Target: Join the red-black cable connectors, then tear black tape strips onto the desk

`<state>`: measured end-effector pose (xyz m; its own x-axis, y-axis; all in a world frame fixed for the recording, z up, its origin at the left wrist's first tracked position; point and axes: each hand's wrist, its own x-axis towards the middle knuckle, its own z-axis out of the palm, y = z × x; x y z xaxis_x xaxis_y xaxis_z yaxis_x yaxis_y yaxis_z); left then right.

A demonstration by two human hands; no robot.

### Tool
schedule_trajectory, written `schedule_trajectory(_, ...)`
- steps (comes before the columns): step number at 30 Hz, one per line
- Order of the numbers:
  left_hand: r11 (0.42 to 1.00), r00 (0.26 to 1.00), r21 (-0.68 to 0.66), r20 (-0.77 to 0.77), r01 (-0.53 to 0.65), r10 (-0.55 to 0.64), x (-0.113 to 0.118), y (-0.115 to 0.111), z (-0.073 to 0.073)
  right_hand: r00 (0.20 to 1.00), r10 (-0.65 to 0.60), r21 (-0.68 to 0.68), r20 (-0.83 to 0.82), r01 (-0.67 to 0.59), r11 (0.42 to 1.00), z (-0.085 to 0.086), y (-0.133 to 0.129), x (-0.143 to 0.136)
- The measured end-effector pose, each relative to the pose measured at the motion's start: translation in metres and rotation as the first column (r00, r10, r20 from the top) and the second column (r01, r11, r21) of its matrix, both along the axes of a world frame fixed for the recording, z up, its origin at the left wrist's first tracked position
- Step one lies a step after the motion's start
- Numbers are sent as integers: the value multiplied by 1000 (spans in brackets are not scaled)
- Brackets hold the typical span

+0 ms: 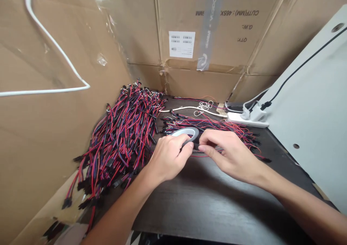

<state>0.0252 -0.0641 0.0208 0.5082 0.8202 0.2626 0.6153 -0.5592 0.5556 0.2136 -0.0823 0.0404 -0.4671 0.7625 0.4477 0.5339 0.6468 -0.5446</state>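
Note:
My left hand (172, 154) is closed on a roll of black tape (194, 134) with a pale core, tilted above the table. Just to its right, my right hand (230, 152) pinches the tape's loose end between thumb and forefinger. A short dark stretch of tape spans the gap between the two hands. Behind the hands lies a flat bundle of red and black wires (217, 123) with black connectors, partly hidden by the roll and my fingers. A large heap of red, purple and black wires (127, 129) rises left of my left hand.
A white power strip (246, 119) with plugs stands at the back right, beside a white panel (314, 104). White loops of string (204, 106) and a pale cable lie behind the bundle. Cardboard (143, 28) walls the back and left of the dark table (195, 201).

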Motion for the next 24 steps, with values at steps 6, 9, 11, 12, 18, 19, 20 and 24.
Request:
schedule_trajectory(6, 995, 994, 88, -97, -35, 43, -1, 3, -2, 981, -179, -211, -80, 159, 965, -8, 0, -3)
schedule_trajectory(9, 986, 982, 162, -175, -39, 68, -1, 3, -4, 962, -244, -262, -122, 206, 943, -13, 4, -4)
schedule_trajectory(11, 976, 971, 217, -224, -31, 81, 0, 4, -6, 951, -265, -280, -159, 214, 936, -15, 6, -4)
schedule_trajectory(12, 970, 964, 241, -254, -21, 84, 0, 4, -7, 947, -272, -290, -173, 215, 933, -15, 7, -4)
schedule_trajectory(18, 957, 920, 291, -376, 6, 109, 2, 5, -12, 965, -235, -348, -112, 184, 919, -14, 9, -6)
schedule_trajectory(19, 957, 918, 290, -383, 8, 108, 3, 5, -12, 969, -227, -350, -96, 180, 919, -14, 9, -7)
schedule_trajectory(20, 958, 915, 286, -389, 13, 104, 3, 5, -12, 972, -219, -354, -82, 177, 918, -14, 10, -7)
schedule_trajectory(24, 959, 912, 282, -402, 33, 87, 4, 5, -10, 972, -216, -397, -91, 163, 903, -15, 11, -8)
